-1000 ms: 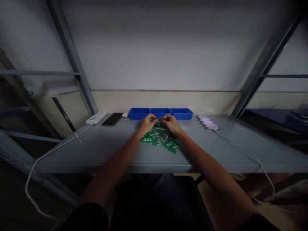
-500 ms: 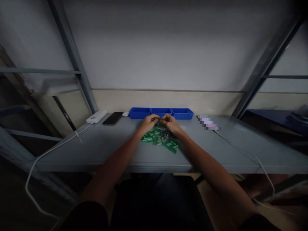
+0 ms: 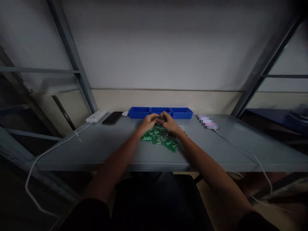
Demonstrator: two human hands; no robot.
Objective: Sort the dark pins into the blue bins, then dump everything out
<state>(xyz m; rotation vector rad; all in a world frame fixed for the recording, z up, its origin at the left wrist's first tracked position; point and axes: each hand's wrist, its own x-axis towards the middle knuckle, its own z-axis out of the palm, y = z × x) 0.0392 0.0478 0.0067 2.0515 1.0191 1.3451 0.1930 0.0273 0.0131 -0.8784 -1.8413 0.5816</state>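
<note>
My left hand (image 3: 150, 120) and my right hand (image 3: 167, 121) meet above a pile in the middle of the table, just in front of the blue bins. Fingers of both are pinched together; whatever lies between them is too small and dark to name. Below them lie green plastic bags (image 3: 171, 145) with small pale cylindrical pieces inside. Loose dark metal pieces (image 3: 165, 134) are heaped among the bags, partly covered by my right hand and wrist.
Three blue bins (image 3: 139, 112) stand in a row against the wall. To the left are a black phone (image 3: 112, 118), a white power bank (image 3: 96, 116) with a cable and a small white case (image 3: 125, 113). A blurred-out phone (image 3: 208, 122) with a cable lies on the right of the grey table (image 3: 96, 150).
My right hand has turned slightly, its fingers now more bent and raised near the middle bin. My left hand stays nearly in place. The view has shifted a little.
</note>
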